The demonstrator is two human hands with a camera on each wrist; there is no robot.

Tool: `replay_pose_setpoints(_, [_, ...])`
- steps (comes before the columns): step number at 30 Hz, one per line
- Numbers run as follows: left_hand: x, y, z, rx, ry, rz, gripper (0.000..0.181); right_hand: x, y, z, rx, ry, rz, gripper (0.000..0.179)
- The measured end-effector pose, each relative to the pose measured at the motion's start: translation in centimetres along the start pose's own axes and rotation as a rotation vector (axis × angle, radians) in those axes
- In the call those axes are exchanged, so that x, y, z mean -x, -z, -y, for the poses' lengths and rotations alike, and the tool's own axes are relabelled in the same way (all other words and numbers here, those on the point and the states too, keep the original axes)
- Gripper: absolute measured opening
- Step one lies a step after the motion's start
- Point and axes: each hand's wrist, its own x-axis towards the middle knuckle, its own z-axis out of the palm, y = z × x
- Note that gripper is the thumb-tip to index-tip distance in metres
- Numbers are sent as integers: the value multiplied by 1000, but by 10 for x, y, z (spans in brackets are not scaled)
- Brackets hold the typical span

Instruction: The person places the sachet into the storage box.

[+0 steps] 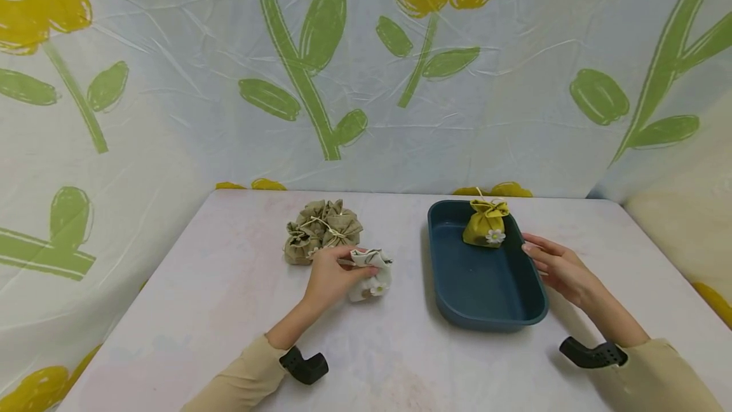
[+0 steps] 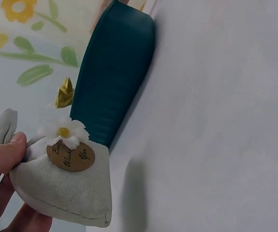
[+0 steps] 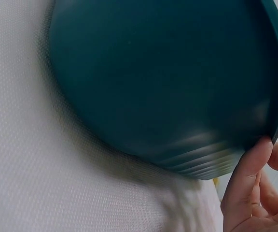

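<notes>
Pinching the white pouch (image 1: 365, 291) at its gathered neck between thumb and fingers of the left hand (image 1: 333, 277), seemingly just above the table (image 1: 394, 361), between the brown pouches (image 1: 325, 224) and the blue tray (image 1: 486, 285). Best to grip only that neck, lightly, clear of the daisy (image 2: 64, 132) and oval label (image 2: 70, 157), base hanging down. Touching the tray's right rim with the right hand (image 1: 563, 274), fingers fairly straight and loosely parted; worth steadying there gently against sliding, without tipping. For any lift over the tray wall, clear the rim fully. Inside the tray: one yellow pouch (image 1: 476, 232), upright near the far right corner, bare floor in front. Huddled beyond the left hand: the brown pouches, exact count hard to tell.
</notes>
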Motion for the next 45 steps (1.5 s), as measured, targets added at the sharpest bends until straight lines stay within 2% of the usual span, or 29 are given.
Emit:
replay_pose_setpoints(6, [-4, -5, -9, -7, -33, 36, 27, 2, -2, 0, 8, 2, -2, 51])
replay_pose_setpoints(10, [-8, -10, -15, 0, -65, 27, 26, 2, -3, -1, 24, -4, -9, 55])
replay_pose_setpoints(18, [-19, -20, -30, 44, -57, 12, 22, 4, -1, -4, 16, -14, -15, 60])
replay_pose_setpoints(25, [-30, -29, -44, 47, -82, 8, 21, 3, 1, -2, -1, -18, -8, 65])
replay_pose_setpoints(30, [-32, -39, -56, 37, -69, 41, 24, 1, 1, -1, 12, -23, 4, 70])
replay_pose_setpoints(38, [-43, -53, -71, 43, -152, 78, 26, 0, 1, 1, 42, -15, 1, 75])
replay_pose_setpoints(45, [-56, -66, -77, 53, -182, 127, 23, 2, 0, 1, 33, -6, 8, 71])
